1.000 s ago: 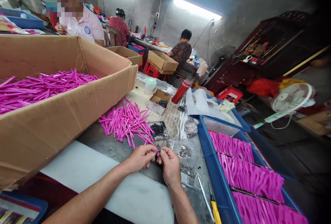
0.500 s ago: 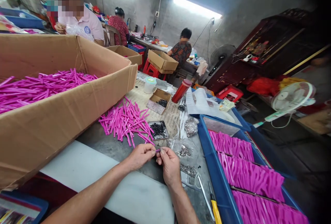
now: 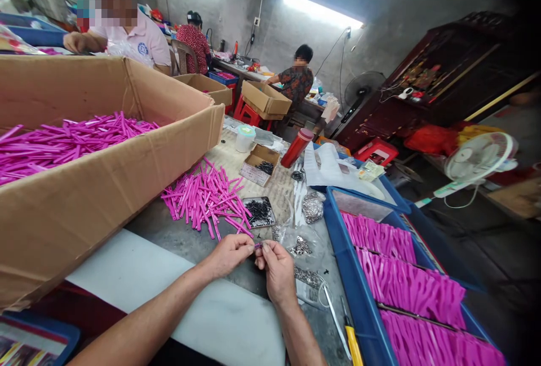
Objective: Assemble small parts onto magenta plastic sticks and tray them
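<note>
My left hand (image 3: 230,253) and my right hand (image 3: 275,270) meet over the table, fingertips pinched together on a small pink plastic piece (image 3: 257,246) between them. Just beyond lies a loose heap of pink sticks (image 3: 207,197) and a small tray of black parts (image 3: 258,211). Clear bags of little metal parts (image 3: 301,246) lie right of my hands. On the right, a blue crate (image 3: 350,287) holds rows of pink pieces. To the left, a large cardboard box (image 3: 97,186) is filled with pink sticks.
A yellow-handled tool (image 3: 353,346) lies by the crate. A small carton of black parts (image 3: 260,164), a lidded tub (image 3: 244,138) and a red flask (image 3: 296,148) stand farther back. Other people work at benches behind. A fan (image 3: 475,160) stands on the right.
My hands stay nearly still, fingers working on the pink piece. The person at the back left has stretched an arm out to the left.
</note>
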The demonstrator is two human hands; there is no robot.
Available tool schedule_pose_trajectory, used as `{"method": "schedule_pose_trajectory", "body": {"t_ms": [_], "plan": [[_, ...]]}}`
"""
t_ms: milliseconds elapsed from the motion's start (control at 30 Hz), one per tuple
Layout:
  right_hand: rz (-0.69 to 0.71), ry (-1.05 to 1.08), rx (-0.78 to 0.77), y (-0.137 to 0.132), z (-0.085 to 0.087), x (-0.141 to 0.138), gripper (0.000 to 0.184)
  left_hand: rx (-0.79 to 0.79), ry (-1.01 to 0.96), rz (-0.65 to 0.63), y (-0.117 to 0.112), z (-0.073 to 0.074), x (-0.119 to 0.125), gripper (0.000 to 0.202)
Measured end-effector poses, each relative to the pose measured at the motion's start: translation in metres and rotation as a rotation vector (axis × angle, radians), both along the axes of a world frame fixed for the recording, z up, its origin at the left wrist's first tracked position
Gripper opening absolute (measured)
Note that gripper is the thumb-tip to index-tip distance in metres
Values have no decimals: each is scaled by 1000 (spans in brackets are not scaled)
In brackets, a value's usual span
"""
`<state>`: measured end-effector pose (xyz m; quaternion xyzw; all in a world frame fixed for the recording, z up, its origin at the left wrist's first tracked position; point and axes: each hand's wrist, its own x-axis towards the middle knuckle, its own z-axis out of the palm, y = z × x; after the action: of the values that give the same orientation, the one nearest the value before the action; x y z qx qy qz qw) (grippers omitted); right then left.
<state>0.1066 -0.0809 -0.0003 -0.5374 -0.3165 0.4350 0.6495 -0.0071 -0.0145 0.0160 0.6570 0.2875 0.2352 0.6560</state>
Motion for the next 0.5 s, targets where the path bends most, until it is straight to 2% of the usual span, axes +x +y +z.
{"method": "schedule_pose_trajectory", "body": {"t_ms": [333,500], "plan": [[-10,-9,-10,0,-3,2,19,-111,-32,-36,0,-5,0,21],[-17,-43,-22,0,-1,2,21,-104,-29,-25,0,-4,0,22]]}}
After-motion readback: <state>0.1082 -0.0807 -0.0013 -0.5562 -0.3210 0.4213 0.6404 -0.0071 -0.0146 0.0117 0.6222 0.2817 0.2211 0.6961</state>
